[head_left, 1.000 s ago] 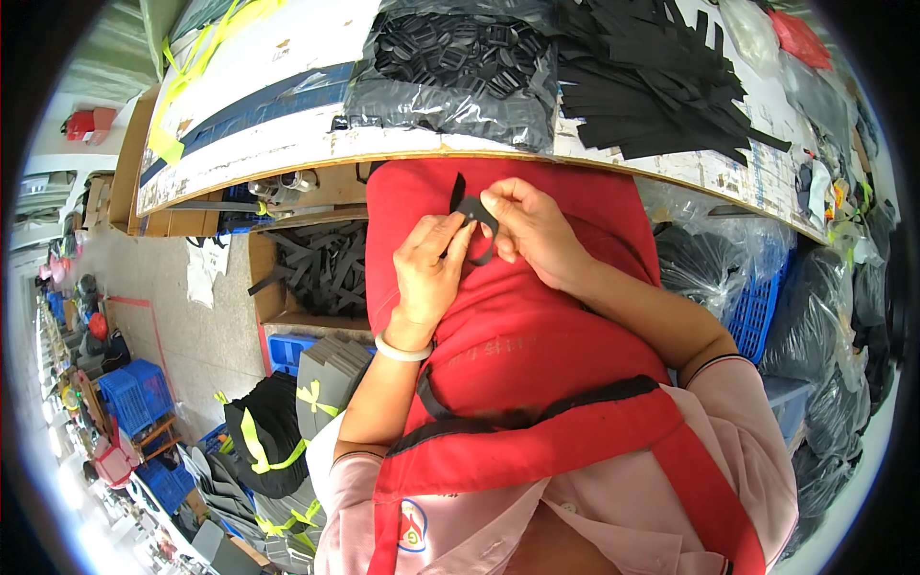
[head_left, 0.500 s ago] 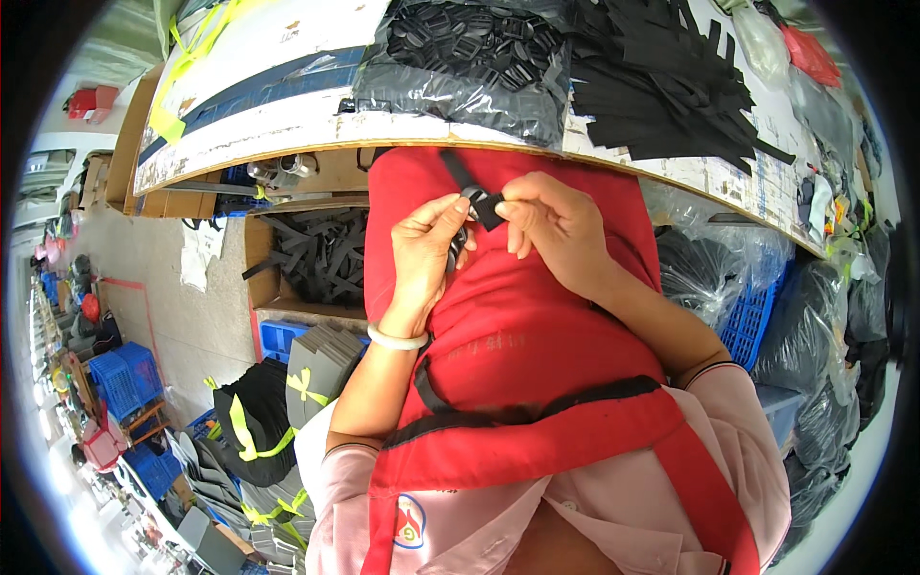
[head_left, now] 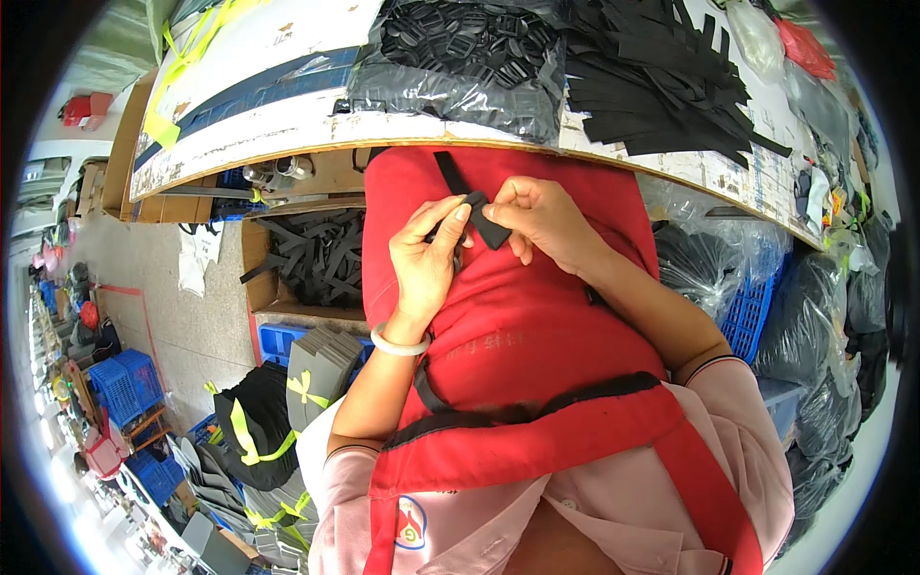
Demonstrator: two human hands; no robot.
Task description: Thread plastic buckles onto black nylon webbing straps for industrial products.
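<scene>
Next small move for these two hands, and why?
Probably a gentle right hand tug on the black strap's short flap, with the left hand as anchor. The left hand pinches the strap, right fingertips are at the flap, and the other end lies loose on the red apron. What the left fingers cover is hidden.

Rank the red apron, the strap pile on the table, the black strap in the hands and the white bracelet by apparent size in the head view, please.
1. Red apron
2. Strap pile
3. Black strap, partly hidden by the fingers
4. White bracelet
</scene>
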